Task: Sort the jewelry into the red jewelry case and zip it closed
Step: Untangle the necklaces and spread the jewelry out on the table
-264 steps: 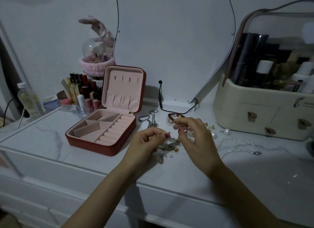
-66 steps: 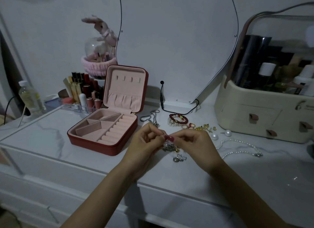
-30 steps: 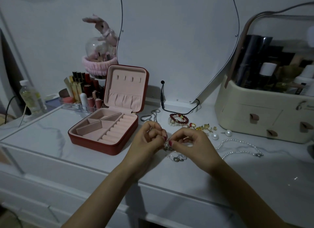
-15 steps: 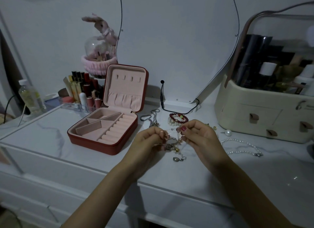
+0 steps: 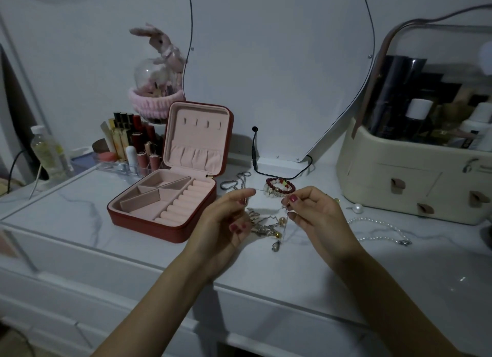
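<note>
The red jewelry case (image 5: 149,225) lies open on the white marble top, lid upright, its pink compartments holding nothing. Right of it my left hand (image 5: 226,218) and my right hand (image 5: 311,210) are raised a little apart, each pinching an end of a thin tangled chain (image 5: 266,227) whose charms hang between them down to the tabletop. Behind the hands lie a red bead bracelet (image 5: 281,186) and a dark metal chain (image 5: 235,181). A pearl necklace (image 5: 380,231) and a loose pearl (image 5: 357,208) lie to the right.
A cream cosmetics organizer (image 5: 404,186) stands at the right. A mirror with a black cable (image 5: 255,154) stands behind. Lipsticks (image 5: 133,146), a bottle (image 5: 46,151) and a pink bunny ornament (image 5: 157,72) crowd the back left. The table's front edge is just below my wrists.
My hands, close together over the tangle a second ago, have pulled apart sideways, stretching the thin chain between them. The case has not moved.
</note>
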